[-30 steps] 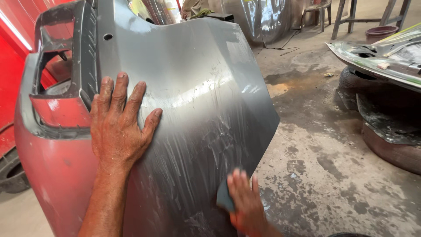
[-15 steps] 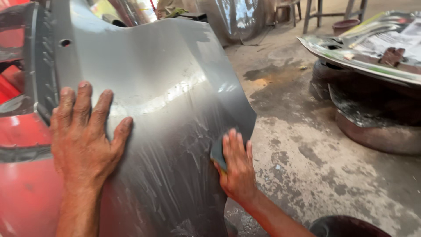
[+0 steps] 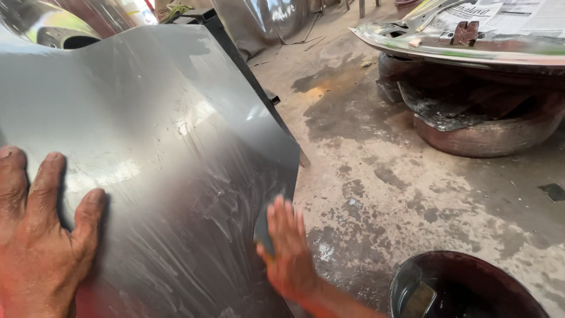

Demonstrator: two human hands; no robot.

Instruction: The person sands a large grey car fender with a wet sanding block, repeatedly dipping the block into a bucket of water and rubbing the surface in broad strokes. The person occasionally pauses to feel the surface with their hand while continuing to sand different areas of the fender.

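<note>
A large grey car bumper panel (image 3: pixel 165 147) fills the left of the head view, wet and streaked with pale rub marks. My left hand (image 3: pixel 38 247) lies flat on its lower left part, fingers spread. My right hand (image 3: pixel 288 250) presses a small dark sanding pad (image 3: pixel 263 232) against the panel's lower right edge; the hand is blurred and covers most of the pad.
A dark round bucket (image 3: pixel 471 288) with a brush in it stands at the bottom right on the stained concrete floor (image 3: pixel 382 153). Another car body part (image 3: pixel 465 44) rests on a tyre (image 3: pixel 488 132) at the upper right. More shiny panels lean at the back.
The view has swung to the right and closer to the panel, so the red part left the frame and the bucket came in. My right hand has slid up along the panel's edge.
</note>
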